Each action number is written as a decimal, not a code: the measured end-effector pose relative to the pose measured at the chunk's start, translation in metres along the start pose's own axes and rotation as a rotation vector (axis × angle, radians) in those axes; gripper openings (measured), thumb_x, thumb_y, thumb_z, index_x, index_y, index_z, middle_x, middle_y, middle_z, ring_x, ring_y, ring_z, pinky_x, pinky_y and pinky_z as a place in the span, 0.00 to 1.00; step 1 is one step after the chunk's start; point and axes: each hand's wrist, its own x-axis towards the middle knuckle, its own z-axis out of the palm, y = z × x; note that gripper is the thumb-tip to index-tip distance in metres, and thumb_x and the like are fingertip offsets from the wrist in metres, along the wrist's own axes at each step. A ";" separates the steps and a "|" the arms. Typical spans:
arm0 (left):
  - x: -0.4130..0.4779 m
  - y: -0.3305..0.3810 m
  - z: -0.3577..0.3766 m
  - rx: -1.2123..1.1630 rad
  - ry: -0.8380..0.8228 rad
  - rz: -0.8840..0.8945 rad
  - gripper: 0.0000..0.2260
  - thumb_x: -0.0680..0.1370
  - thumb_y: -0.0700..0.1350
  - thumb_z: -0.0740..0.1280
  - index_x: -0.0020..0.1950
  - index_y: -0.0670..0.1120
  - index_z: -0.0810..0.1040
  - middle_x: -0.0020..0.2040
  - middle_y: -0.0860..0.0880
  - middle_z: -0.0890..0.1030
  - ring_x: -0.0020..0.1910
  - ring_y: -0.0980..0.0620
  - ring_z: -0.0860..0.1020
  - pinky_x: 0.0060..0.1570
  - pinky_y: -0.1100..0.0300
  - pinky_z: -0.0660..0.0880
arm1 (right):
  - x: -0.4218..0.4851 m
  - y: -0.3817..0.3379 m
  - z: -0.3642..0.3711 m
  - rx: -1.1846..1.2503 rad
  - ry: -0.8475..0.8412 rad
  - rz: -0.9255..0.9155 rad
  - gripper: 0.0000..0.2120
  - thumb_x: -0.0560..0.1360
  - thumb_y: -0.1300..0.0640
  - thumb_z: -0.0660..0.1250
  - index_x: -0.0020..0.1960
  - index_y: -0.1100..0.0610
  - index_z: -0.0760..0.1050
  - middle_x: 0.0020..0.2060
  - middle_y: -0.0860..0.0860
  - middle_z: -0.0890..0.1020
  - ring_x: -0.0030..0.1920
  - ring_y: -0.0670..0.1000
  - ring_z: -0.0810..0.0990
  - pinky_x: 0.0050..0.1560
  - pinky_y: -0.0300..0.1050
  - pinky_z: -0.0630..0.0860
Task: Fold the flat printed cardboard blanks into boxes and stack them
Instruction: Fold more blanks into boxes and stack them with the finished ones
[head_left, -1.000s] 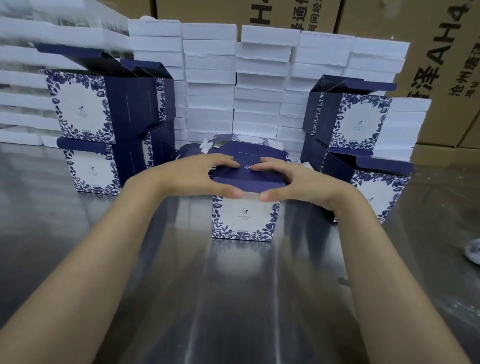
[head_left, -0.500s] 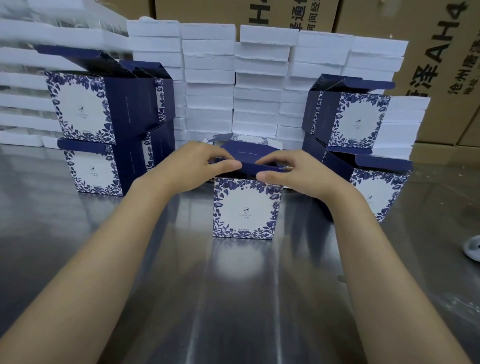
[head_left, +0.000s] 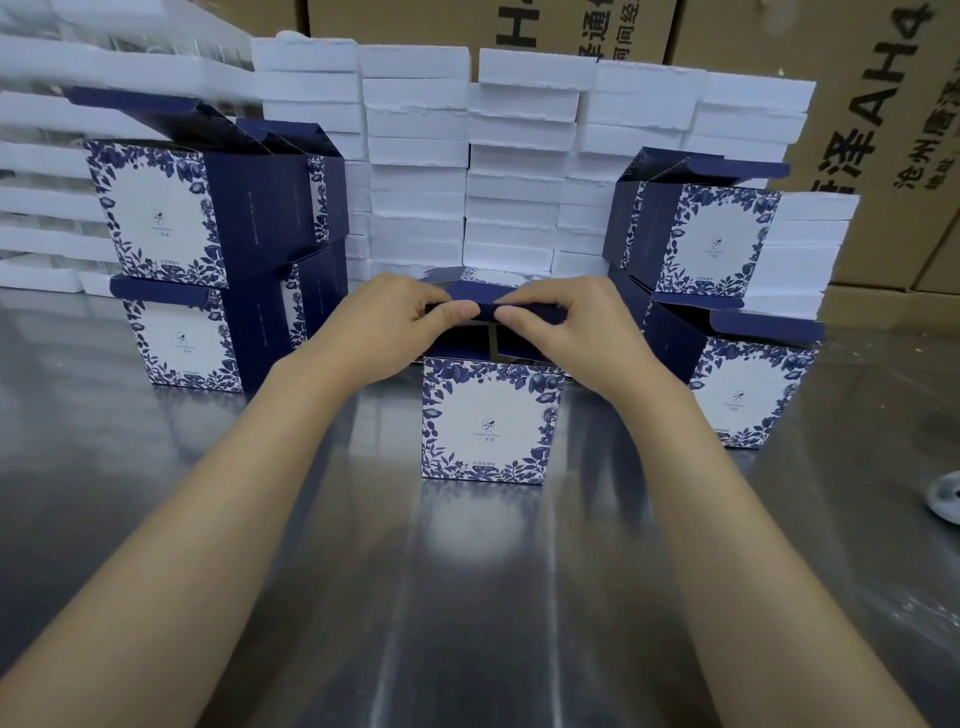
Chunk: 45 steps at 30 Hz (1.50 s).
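A blue-and-white floral printed box (head_left: 491, 421) stands upright on the steel table (head_left: 467, 597) in the middle. Its navy lid flap (head_left: 485, 306) is raised above the open top. My left hand (head_left: 395, 322) and my right hand (head_left: 561, 327) pinch the flap's front edge side by side, thumbs toward me. Folded boxes stand stacked two high at the left (head_left: 171, 260) and at the right (head_left: 727, 291), their lids open. Flat blanks (head_left: 483, 273) lie just behind the box, mostly hidden by my hands.
Rows of white foam slabs (head_left: 467, 156) are piled along the back of the table. Brown shipping cartons (head_left: 883, 130) stand behind them. A small white object (head_left: 945, 499) lies at the right table edge.
The lid flap, pressed low over the box a second ago, has been lifted up and back. Both hands rose with it, and the box's open top and full front now show.
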 end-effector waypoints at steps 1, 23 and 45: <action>-0.001 0.000 0.000 0.020 0.007 0.006 0.28 0.74 0.69 0.53 0.46 0.51 0.83 0.22 0.55 0.71 0.26 0.55 0.68 0.31 0.56 0.66 | -0.001 -0.003 0.004 0.002 0.004 -0.006 0.07 0.75 0.49 0.68 0.47 0.47 0.85 0.41 0.39 0.85 0.46 0.42 0.81 0.51 0.47 0.77; -0.010 0.004 -0.003 -0.129 -0.104 -0.065 0.23 0.65 0.74 0.64 0.48 0.60 0.83 0.45 0.71 0.80 0.50 0.70 0.77 0.60 0.57 0.74 | -0.004 0.020 -0.038 0.342 -0.168 0.444 0.13 0.68 0.55 0.77 0.52 0.50 0.82 0.46 0.45 0.81 0.42 0.49 0.85 0.59 0.54 0.78; -0.004 -0.007 -0.005 -0.085 -0.188 -0.272 0.09 0.79 0.49 0.61 0.55 0.51 0.80 0.49 0.56 0.78 0.48 0.52 0.76 0.45 0.62 0.69 | 0.001 0.017 0.011 0.019 -0.211 0.464 0.20 0.71 0.37 0.68 0.58 0.45 0.75 0.59 0.47 0.73 0.56 0.45 0.73 0.43 0.36 0.66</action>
